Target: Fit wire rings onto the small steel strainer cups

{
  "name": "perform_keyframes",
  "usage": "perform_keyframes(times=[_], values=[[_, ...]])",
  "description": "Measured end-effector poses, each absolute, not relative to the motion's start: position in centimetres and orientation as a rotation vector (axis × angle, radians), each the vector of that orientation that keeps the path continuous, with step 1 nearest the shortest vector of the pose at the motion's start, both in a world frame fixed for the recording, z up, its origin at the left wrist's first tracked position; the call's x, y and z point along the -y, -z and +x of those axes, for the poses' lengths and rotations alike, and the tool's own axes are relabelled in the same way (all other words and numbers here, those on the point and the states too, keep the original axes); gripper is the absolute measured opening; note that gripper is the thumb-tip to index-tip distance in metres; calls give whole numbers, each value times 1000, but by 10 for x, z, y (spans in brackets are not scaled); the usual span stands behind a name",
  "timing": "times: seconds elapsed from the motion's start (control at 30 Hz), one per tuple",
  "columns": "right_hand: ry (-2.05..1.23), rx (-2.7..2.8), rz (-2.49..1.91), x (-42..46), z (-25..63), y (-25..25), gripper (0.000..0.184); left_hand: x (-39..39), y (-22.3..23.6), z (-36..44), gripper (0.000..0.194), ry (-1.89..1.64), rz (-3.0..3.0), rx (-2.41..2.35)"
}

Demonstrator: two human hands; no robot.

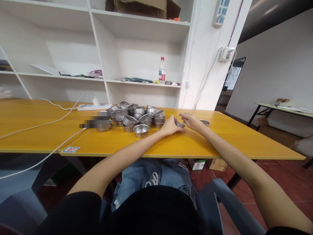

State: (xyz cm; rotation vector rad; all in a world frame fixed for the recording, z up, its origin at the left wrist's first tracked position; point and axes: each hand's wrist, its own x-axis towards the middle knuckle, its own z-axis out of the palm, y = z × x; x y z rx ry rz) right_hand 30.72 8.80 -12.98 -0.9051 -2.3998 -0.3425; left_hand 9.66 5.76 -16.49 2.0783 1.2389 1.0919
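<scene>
A small perforated metal cup (180,124) sits tilted in my left hand (170,126), just above or on the yellow tabletop; the thumb and fingers close round its side. Over the cup's right edge hovers my right hand (192,121), fingers bent and apart, with nothing visible in them. Whether its fingertips touch the cup I cannot tell. Another perforated metal cup (204,122) stands right of my right hand, partly hidden behind the forearm. To the left of my left hand is a heap of several similar cups (130,121), with one cup (141,131) at its front.
On the yellow table (151,147), a white power strip (95,107) and cables lie at the left, near a blurred-out patch. White shelves behind hold a water bottle (161,71) and a cardboard box (140,7). Boxes (218,164) stand under the table.
</scene>
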Motion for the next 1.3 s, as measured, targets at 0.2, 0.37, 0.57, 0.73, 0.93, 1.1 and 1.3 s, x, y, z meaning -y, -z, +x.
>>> perform_keyframes(times=[0.2,0.37,0.57,0.73,0.93,1.1,1.3], values=[[506,2500,-971,-93,308,133,38,-59,164,95,73,-1097,2048,-1211],[464,2562,-933,-94,308,132,51,-60,163,95,72,-1107,2037,-1192],[418,2508,-785,-94,307,136,48,-67,167,96,73,-1139,2001,-1135],[388,2523,-757,-95,307,137,51,-71,167,96,71,-1159,2008,-1129],[376,2584,-738,-96,308,137,51,-73,166,94,74,-1138,2011,-1140],[465,2626,-747,-99,311,136,54,-73,165,93,74,-1120,2016,-1139],[617,2677,-823,-102,312,136,60,-72,162,92,76,-1092,2041,-1164]])
